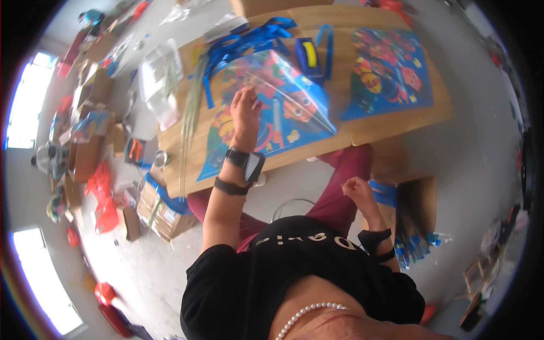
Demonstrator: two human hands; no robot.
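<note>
My left hand [246, 116] is raised over a blue printed sheet [266, 139] with cartoon sea creatures, which spreads across the near side of the wooden table. Its fingers are curled together; whether something thin is between them is hidden. A glossy fold of the sheet slants up to the right of this hand. My right hand [361, 195] hovers off the table's front edge, beside my right knee, with thumb and fingers drawn into a pinch. Anything in that pinch is too small to make out.
Blue ribbons [243, 42] lie at the back, near a blue tape dispenser [309, 59] with yellow tape. Thin pale sticks [192, 113] run along the left. Another printed sheet [391, 73] lies right. An open carton [419, 198] stands by my right arm; a clear bin [158, 79] is left.
</note>
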